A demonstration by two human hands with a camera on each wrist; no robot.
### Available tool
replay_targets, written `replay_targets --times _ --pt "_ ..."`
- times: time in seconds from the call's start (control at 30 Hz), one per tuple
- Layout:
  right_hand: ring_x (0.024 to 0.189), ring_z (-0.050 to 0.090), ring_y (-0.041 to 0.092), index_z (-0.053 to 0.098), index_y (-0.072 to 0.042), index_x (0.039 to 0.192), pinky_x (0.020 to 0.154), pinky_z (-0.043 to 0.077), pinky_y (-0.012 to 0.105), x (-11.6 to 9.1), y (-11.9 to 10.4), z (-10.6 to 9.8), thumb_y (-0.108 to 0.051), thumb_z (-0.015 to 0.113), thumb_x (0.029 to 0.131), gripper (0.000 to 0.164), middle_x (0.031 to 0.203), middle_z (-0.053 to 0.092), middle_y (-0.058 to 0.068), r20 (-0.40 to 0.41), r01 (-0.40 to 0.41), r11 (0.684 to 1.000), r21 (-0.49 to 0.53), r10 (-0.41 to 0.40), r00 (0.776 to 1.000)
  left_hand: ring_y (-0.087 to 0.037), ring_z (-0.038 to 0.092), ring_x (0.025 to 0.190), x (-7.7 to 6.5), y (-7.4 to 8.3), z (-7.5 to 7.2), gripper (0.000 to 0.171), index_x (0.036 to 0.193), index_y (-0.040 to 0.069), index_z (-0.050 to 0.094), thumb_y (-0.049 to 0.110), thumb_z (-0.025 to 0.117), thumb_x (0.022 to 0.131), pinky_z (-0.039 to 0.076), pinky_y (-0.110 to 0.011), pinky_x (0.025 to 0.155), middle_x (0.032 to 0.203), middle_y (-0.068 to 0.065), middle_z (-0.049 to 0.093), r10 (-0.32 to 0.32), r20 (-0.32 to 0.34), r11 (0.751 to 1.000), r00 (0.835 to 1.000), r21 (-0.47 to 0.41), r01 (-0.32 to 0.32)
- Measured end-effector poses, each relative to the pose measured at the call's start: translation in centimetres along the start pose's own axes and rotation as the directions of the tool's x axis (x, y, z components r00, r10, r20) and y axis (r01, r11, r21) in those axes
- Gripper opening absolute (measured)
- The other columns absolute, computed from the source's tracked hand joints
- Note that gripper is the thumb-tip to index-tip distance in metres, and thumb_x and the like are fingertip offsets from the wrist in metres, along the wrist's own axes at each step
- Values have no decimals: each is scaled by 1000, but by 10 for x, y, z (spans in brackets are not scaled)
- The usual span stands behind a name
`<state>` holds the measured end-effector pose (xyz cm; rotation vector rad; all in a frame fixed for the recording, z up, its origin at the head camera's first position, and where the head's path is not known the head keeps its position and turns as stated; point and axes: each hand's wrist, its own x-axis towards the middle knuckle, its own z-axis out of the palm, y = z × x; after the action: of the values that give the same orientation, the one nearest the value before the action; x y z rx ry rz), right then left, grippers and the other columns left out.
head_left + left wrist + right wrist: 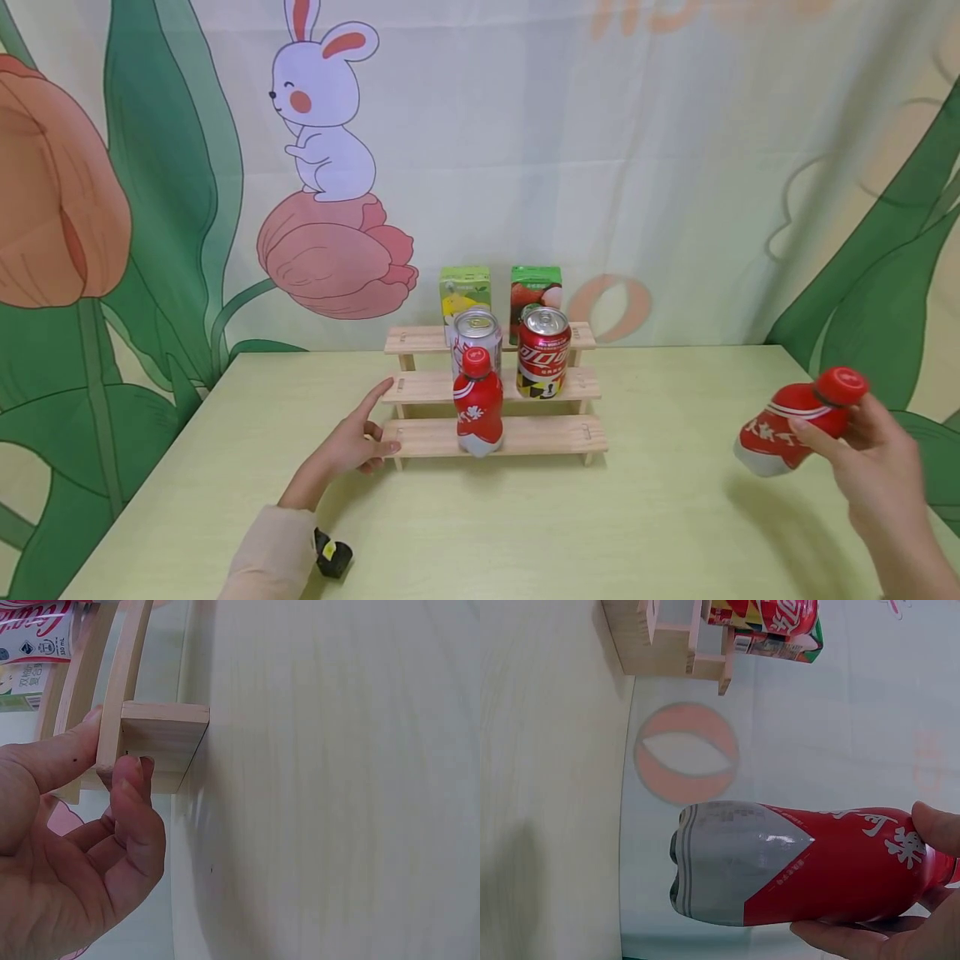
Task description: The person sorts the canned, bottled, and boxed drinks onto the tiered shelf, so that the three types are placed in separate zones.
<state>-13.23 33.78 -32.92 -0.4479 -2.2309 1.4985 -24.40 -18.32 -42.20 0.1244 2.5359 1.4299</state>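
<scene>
My left hand [348,446] pinches the left end of a three-tier wooden display rack [551,435], with the thumb and a finger on either side of a front plank [112,697]. Off to the right, my right hand [877,454] grips a red bottle [780,427] with a red cap around its upper part. That bottle is tilted above the table, its silver-white base [720,862] pointing toward the rack. A similar red bottle [478,412] stands on the lowest tier. On the middle tier are a red can [543,354] and a pale can [476,323], partly hidden behind the standing bottle.
Two drink cartons, one yellow-green [465,287] and one dark green with fruit pictures [536,287], stand on the top tier. A small black object [333,557] lies beside my left sleeve. Behind the table [660,517] hangs a printed curtain [675,208].
</scene>
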Motion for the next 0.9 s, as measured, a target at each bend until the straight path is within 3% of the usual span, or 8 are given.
replay_targets --times 0.13,0.53,0.9 --pt "86 47 0 48 -22 132 61 40 8 -4 -2 2 -9 67 82 55 97 52 -20 20 37 995 91 -38 999 -21 53 55 0 0 0 91 143 41 15 7 70 79 46 -30 47 78 -12 48 5 1 1000 1000 -3 -5" --pt "90 49 0 50 -20 130 65 41 8 -16 -12 15 -3 66 82 54 98 56 -18 85 121 972 200 -140 987 -21 52 55 -1 0 0 91 143 41 15 6 69 79 46 -31 47 78 -12 48 4 2 1000 1000 -9 -4" --pt "93 48 1 47 -18 132 66 44 10 -23 -17 27 -6 64 84 52 104 54 -18 149 177 972 154 -200 968 -21 52 54 -2 1 -1 91 143 40 15 5 69 79 46 -31 47 77 -12 47 18 11 1000 1000 -19 -17"
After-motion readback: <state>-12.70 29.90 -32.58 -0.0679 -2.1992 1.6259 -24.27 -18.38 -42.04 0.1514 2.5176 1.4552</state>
